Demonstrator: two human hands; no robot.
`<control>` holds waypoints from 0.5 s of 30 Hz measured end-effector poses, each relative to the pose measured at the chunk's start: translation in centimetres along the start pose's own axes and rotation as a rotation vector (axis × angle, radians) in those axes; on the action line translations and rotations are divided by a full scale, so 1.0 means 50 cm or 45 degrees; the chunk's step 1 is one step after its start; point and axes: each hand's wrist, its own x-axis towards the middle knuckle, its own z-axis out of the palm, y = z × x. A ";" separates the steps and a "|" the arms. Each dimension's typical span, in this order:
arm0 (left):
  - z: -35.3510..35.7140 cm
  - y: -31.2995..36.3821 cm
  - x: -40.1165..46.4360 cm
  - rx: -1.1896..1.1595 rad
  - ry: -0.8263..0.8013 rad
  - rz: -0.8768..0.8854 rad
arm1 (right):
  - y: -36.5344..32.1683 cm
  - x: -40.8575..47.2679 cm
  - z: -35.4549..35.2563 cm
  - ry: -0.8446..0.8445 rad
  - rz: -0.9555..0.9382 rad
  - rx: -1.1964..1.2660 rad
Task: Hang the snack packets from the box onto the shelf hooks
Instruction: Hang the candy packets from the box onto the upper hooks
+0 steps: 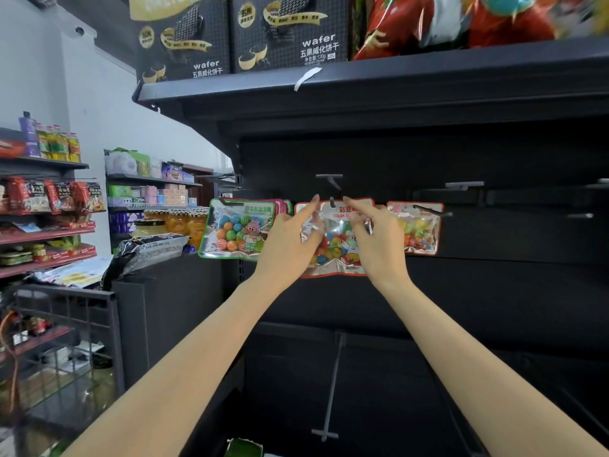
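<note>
Both my arms reach up and forward, forearms bare. Left hand (290, 235) and right hand (375, 235) each pinching, index fingers extended, other fingers curled, wrists angled inward.

The head view shows 3 candy packets on the dark back panel: 1 green-edged packet (236, 229) at 9 o'clock of the group, 1 red-edged packet (336, 239) in the middle and 1 more red-edged packet (417, 227) at 3 o'clock. 2 hands, the left hand (290, 232) and the right hand (372, 235), are on the middle packet. At 12 o'clock, the top shelf carries 2 black wafer boxes (290, 31) side by side, and at 6 o'clock 1 bare hook (331, 387) juts from the lower panel.
</note>
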 end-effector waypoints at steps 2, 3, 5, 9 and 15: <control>0.009 -0.005 0.020 0.009 -0.062 -0.036 | 0.009 0.007 0.005 -0.038 0.012 -0.063; 0.016 -0.009 0.034 0.015 -0.085 -0.048 | 0.015 0.011 0.009 -0.061 0.020 -0.122; 0.034 -0.017 0.063 0.030 -0.148 -0.057 | 0.038 0.018 0.019 -0.113 0.054 -0.250; 0.075 -0.024 0.119 0.018 -0.319 -0.213 | 0.087 0.037 0.043 -0.212 0.198 -0.302; 0.138 -0.047 0.170 0.086 -0.362 -0.345 | 0.118 0.085 0.077 -0.300 0.258 -0.612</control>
